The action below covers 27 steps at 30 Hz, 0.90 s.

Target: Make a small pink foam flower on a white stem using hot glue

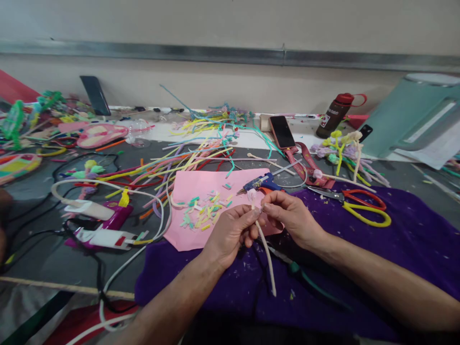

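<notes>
A cream pipe cleaner (269, 262) hangs down from my left hand (233, 232), curving toward the purple cloth. My left thumb and fingers are closed around its upper part. At its top, just above my fingers, is a small pale pink fuzzy bud (252, 195). My right hand (293, 218) is pinched close beside the stem, its fingertips near my left thumb; what they hold is too small to make out. Behind my hands lies a blue glue gun (264, 182) beside pink foam sheet (187, 191), which carries several short cut pipe-cleaner pieces (206, 211).
Scissors (359, 201) with red and yellow handles lie on the purple cloth (413, 239) to the right. Green-handled pliers (298, 270) rest in front. Loose pipe cleaners (194, 160), a phone (282, 132), a bottle (336, 115) and a power strip with cables (115, 215) surround the work area.
</notes>
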Motion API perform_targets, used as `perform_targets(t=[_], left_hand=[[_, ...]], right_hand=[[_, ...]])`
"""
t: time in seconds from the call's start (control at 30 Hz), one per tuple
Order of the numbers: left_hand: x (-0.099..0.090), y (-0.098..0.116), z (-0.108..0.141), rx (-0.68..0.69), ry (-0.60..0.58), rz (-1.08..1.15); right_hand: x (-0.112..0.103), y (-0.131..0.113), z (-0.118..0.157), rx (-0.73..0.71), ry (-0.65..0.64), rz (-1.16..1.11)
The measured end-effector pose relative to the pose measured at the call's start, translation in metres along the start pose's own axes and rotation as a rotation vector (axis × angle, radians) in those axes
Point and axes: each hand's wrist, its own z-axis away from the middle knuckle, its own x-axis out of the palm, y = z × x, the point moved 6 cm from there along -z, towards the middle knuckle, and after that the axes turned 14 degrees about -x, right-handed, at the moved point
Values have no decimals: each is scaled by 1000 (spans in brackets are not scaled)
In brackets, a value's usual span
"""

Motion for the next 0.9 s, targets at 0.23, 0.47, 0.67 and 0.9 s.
perform_targets(t=[0.23,0.47,0.67,0.9], left_hand=[[0,1,2,62,39,-96],[1,4,2,100,0,-104],[0,3,2,87,-4,-146],[0,4,1,95,-3,-188]], right_hand=[[-1,5,-1,168,-117,-117],[3,19,-2,273,-264,-384],[-1,22,-3,283,-217,-361],[4,24,0,306,-263,-427]])
